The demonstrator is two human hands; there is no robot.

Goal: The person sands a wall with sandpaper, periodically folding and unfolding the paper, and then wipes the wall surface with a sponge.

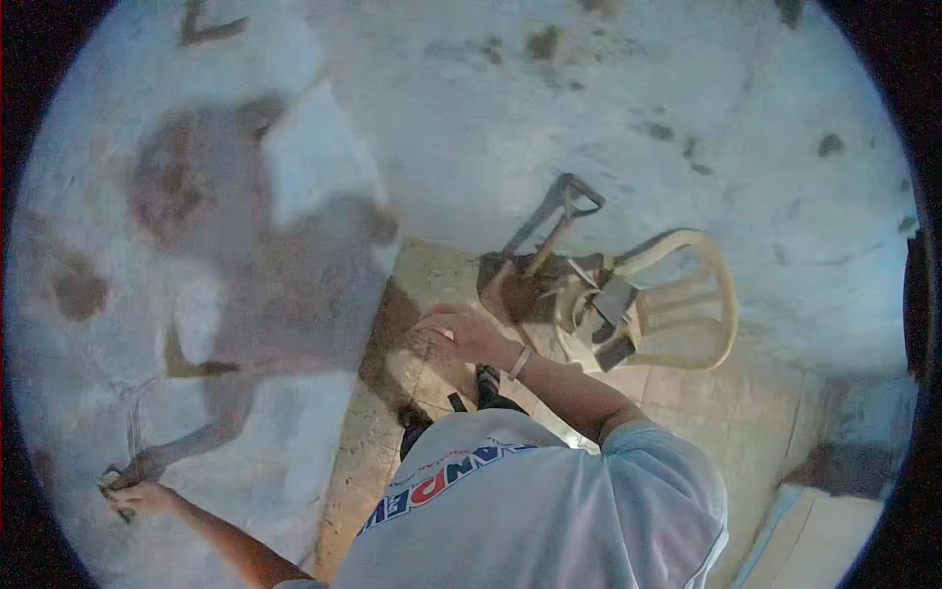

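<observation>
Low on the left, my left hand (149, 498) is closed around a small dark, pale-edged piece (116, 491), pressed to or very near the wall (285, 432). The kind of piece is too small to make out. Thin curved marks show on the wall just above it. My right hand (469, 336), with a pale band (520, 363) on its wrist, is held in front of my body over the floor. Its fingers are curled together, and what is in them, if anything, is hidden.
A cream plastic chair (724, 304) with dark and grey items (614, 298) on its seat stands to the right. Beside it a shovel (554, 240) leans by the wall. Tiled floor (736, 417) lies below. A pale block (819, 535) is at lower right.
</observation>
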